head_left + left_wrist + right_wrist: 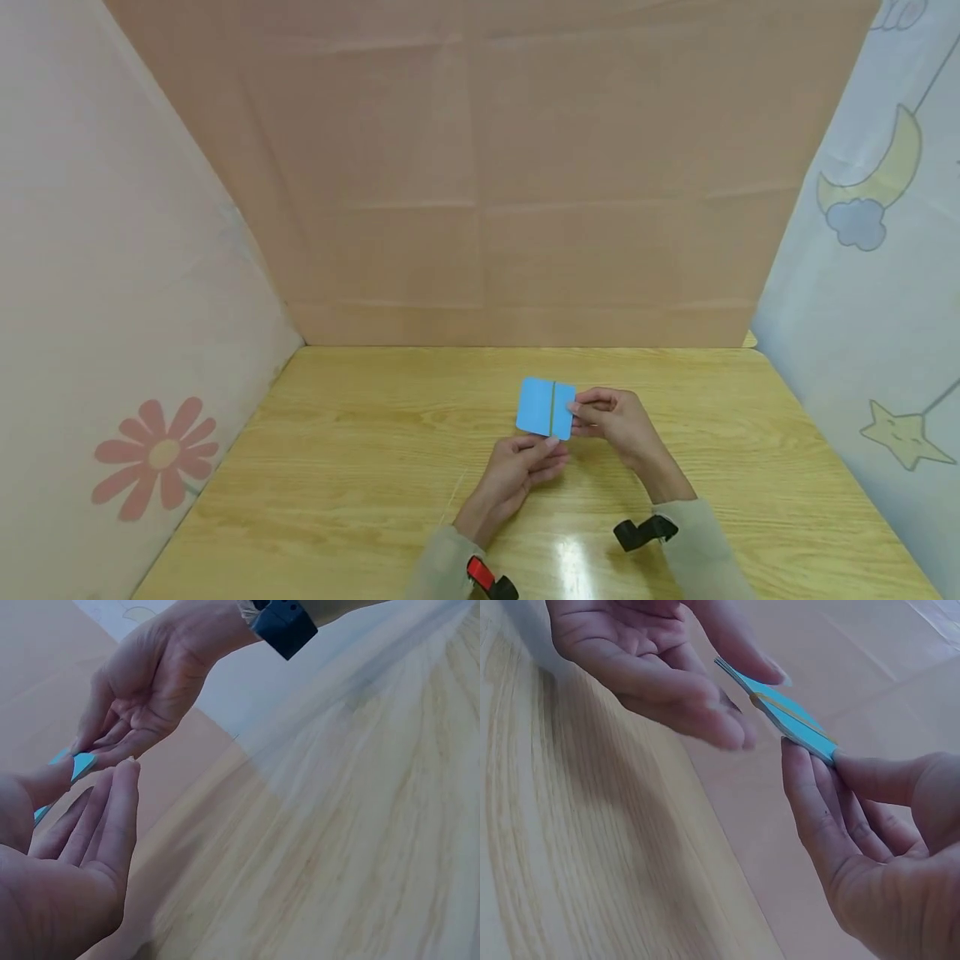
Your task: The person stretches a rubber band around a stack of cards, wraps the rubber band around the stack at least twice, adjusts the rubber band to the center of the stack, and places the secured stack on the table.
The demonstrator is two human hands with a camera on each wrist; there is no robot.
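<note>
A small stack of blue cards [534, 407] with rounded corners is held above the table, a yellowish rubber band [795, 716] around it. My right hand [617, 421] pinches the stack's right end, thumb on the upper face and fingers underneath. At the near edge is my left hand [513, 479], its thumb [746, 649] at the cards and its fingers [675, 697] beneath them. From the left wrist view, the stack [81, 763] is mostly hidden behind the left thumb. The band crosses the stack nearer its right end.
Beneath the hands lies a wood-grain table [337, 483]. A brown creased sheet [480, 183] stands along its back edge. Pale patterned sheets rise at both sides, with a pink flower [163, 454] on the left and a yellow star [906, 435] on the right.
</note>
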